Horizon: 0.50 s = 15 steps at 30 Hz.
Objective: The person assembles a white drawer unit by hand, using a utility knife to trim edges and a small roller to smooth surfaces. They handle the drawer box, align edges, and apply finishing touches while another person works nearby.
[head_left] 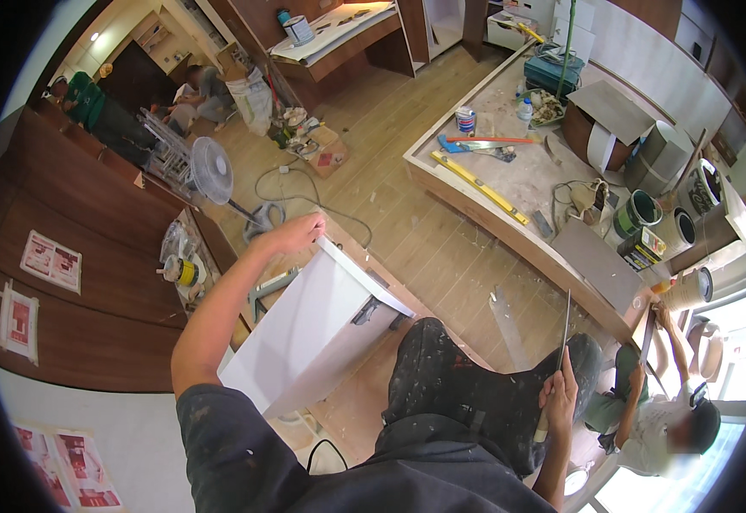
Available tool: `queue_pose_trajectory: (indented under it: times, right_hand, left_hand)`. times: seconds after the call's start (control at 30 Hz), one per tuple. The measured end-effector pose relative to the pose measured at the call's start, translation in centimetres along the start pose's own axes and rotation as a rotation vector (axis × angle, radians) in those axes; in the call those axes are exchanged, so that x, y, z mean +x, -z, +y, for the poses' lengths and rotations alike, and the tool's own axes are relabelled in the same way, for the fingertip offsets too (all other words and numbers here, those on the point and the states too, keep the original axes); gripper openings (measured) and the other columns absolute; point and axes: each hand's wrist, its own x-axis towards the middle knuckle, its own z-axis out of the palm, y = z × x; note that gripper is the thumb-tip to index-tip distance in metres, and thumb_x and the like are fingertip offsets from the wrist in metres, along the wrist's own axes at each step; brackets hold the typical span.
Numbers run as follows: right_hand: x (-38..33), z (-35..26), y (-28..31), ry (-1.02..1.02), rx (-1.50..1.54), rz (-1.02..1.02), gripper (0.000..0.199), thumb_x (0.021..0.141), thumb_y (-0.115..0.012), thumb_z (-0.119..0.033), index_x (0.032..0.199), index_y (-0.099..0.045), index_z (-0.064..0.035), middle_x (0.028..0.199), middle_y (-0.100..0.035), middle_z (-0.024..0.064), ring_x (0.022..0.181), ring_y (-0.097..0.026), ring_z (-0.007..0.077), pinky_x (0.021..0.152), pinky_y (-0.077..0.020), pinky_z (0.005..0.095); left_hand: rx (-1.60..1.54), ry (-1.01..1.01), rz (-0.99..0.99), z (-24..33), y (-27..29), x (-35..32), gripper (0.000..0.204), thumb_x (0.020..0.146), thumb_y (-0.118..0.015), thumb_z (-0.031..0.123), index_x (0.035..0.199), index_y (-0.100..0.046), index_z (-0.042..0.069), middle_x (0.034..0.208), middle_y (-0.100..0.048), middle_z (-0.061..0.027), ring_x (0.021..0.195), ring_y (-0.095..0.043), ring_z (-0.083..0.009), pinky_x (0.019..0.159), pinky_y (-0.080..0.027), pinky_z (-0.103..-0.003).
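1. Left hand (298, 232) gripped the far top corner of one white panel (309, 329); fingers curled over its edge.
2. Panel stood tilted on edge, just left of the person's raised knee (458, 376), over the wood floor (407, 231). One metal fitting showed on its right edge.
3. Right hand (559, 395) was clenched around one thin file (561, 350), blade pointing up, handle below the fist, beside the knee.
4. One fan (210, 171) stood on the floor beyond the left hand, well apart from the panel.
5. One long worktop (518, 179) at right carried one yellow level (478, 186), one small can (465, 120), and three larger round tins (647, 209) near its right end.
6. One more can (298, 30) sat on a far counter.
7. Other people counted: one at lower right (655, 419), arms raised to the worktop edge; at least two at upper left (202, 90), seated low. Their hands were too small to read.
8. Four printed sheets (50, 261) were taped to the brown cabinet fronts and wall at left.
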Motion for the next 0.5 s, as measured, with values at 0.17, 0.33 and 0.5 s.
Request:
queue_pose_trajectory:
  times: [0.17,0.33,0.5]
  right_hand:
    - [0.0,-0.1,0.2,0.004,0.078,0.009,0.057,0.106,-0.047,-0.028,0.157,-0.028,-0.0086,0.068,-0.041,-0.0024,0.05,-0.042,0.0066,0.044,-0.0399,0.0215]
    - [-0.3,-0.2,0.4,-0.011,0.114,0.054,0.055,0.106,-0.047,-0.028,0.156,-0.031,-0.0083,0.067,-0.042,-0.002,0.05,-0.043,0.007,0.045,-0.0406,0.0218]
    - [0.0,1.0,0.6,-0.021,0.129,0.059,0.05,0.106,-0.046,-0.028,0.152,-0.038,-0.0087,0.067,-0.042,-0.0027,0.049,-0.043,0.0065,0.044,-0.0401,0.0219]
  left_hand:
    - [-0.054,0.062,0.113,-0.5,-0.8,-1.0,0.018,0.102,-0.048,0.02,0.102,-0.051,0.002,0.097,-0.062,-0.0162,0.088,-0.06,-0.0277,0.078,-0.047,-0.04]
    - [0.089,0.146,0.445,6.2,-2.2,-2.7,0.04,0.101,-0.052,0.036,0.113,-0.052,-0.002,0.116,-0.059,-0.0242,0.111,-0.056,-0.038,0.095,-0.043,-0.045]
    - [0.425,-0.087,0.372,13.4,-9.9,-5.7,0.091,0.09,-0.06,0.059,0.145,-0.035,-0.009,0.155,-0.03,-0.0283,0.148,-0.02,-0.0435,0.12,-0.017,-0.056]
